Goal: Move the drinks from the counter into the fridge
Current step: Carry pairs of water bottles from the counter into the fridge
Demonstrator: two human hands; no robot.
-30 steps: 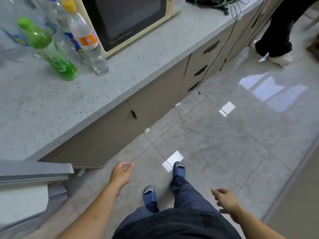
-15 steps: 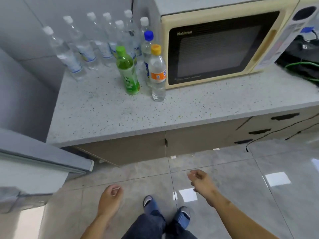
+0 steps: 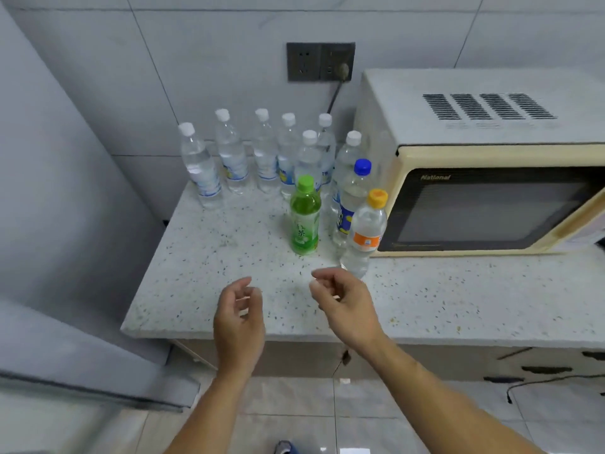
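On the speckled counter (image 3: 229, 257) stand a green tea bottle (image 3: 304, 217), a clear bottle with an orange cap and label (image 3: 365, 234) and a blue-capped bottle (image 3: 352, 198) behind it. Several white-capped water bottles (image 3: 235, 158) line the back wall. My left hand (image 3: 239, 319) hovers over the counter's front edge with loosely curled fingers, holding nothing. My right hand (image 3: 343, 306) is raised just in front of the orange-capped bottle, fingers loosely curled, not touching it. The grey fridge (image 3: 49, 224) fills the left side, its door edge low at left.
A cream microwave (image 3: 491, 191) stands on the counter right of the bottles. A wall socket with a plugged cable (image 3: 320, 62) is behind them. Cabinet drawers (image 3: 540, 365) and a dark cable lie below at right, over glossy floor tiles.
The view has swung up from the floor onto the counter. Both hands rose from beside my legs to the counter's front edge, toward the bottles.
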